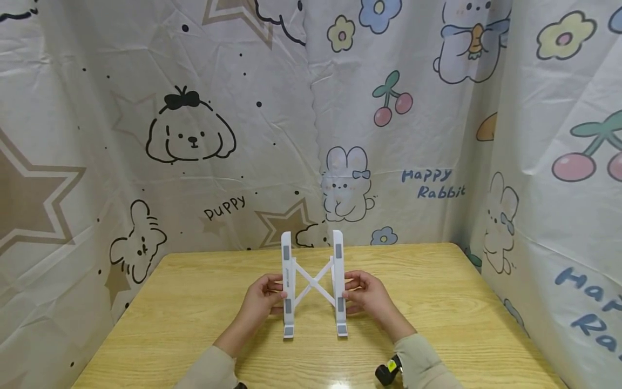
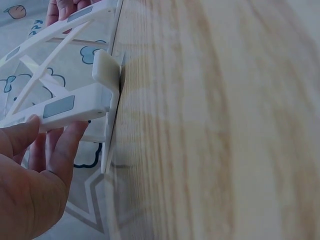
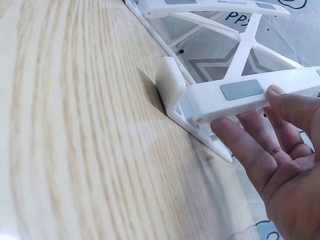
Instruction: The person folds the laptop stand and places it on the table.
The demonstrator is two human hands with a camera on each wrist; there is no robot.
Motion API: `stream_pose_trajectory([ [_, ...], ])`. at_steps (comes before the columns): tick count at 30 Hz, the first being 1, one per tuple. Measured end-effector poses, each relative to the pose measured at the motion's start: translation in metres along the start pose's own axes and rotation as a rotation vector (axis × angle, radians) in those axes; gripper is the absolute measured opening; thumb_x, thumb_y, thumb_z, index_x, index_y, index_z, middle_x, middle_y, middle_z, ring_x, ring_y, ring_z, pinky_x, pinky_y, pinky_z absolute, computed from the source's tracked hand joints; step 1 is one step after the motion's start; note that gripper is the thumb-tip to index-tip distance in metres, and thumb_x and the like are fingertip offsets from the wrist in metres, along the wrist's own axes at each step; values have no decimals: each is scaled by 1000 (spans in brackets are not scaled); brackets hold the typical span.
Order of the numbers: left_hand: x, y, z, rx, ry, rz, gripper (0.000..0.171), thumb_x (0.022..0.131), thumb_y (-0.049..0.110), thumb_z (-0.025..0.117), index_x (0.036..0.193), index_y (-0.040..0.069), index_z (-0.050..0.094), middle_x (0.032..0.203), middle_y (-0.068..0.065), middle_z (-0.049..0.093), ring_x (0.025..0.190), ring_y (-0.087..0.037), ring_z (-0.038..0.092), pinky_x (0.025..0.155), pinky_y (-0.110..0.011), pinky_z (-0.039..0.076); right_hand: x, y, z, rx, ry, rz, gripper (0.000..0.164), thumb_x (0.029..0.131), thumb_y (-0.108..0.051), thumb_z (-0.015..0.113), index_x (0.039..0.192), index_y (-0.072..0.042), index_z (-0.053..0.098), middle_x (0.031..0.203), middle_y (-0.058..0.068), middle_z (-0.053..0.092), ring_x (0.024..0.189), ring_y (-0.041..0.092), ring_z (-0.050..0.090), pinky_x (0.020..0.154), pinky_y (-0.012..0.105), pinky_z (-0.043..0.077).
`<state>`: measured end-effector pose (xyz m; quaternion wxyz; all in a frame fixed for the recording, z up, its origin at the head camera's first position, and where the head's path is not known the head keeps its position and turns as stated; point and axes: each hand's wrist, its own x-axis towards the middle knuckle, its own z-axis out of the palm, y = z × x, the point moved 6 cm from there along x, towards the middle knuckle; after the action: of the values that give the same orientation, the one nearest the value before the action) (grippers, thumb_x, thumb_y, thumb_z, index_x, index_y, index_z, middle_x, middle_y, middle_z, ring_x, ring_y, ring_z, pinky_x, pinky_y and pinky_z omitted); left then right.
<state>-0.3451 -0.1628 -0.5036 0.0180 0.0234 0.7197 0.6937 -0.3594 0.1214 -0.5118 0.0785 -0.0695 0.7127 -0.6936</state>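
A white folding laptop stand (image 1: 315,282) with grey pads and an X-shaped brace stands spread on the wooden table. My left hand (image 1: 266,296) holds its left rail, thumb on the upper face and fingers beneath. On the opposite side, my right hand (image 1: 368,294) pinches the right rail the same way. The left wrist view shows the near rail (image 2: 65,107) between the left thumb and fingers, with the upturned front lip close to the tabletop. In the right wrist view, the right thumb lies beside a grey pad (image 3: 242,90) on the rail.
The wooden table (image 1: 194,302) reaches back to a printed curtain (image 1: 272,129) that hangs behind and along both sides. A small black device with a yellow label (image 1: 387,371) sits at the right wrist, by the sleeve.
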Motion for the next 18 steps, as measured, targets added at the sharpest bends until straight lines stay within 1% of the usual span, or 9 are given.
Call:
stream_pose_trajectory([
  [4,1,-2,0,-4,2,2,35,95,-7,67,128,1,61,106,-12,59,90,-20,62,73,-47,64,0,2,1,15,1,-4,46,90,4,74,133,0,58,107,15,65,86,22,69,70,53,64],
  [9,4,-2,1,-2,0,5,34,94,-8,66,127,0,61,105,-13,59,89,-20,61,72,-47,64,2,3,4,25,-18,-8,48,89,3,75,134,0,57,105,12,64,86,22,69,70,52,64],
  [14,3,-1,3,0,-14,18,34,95,-6,66,128,0,60,105,-12,59,89,-20,61,72,-47,64,2,4,8,13,-2,-11,47,89,3,75,133,-1,59,106,14,65,86,22,69,69,51,64],
  [18,3,-1,3,-7,-2,13,34,95,-7,66,127,1,61,104,-12,59,89,-19,60,71,-46,64,3,4,11,12,8,-3,47,90,3,74,134,-2,59,108,15,66,87,22,70,70,52,64],
])
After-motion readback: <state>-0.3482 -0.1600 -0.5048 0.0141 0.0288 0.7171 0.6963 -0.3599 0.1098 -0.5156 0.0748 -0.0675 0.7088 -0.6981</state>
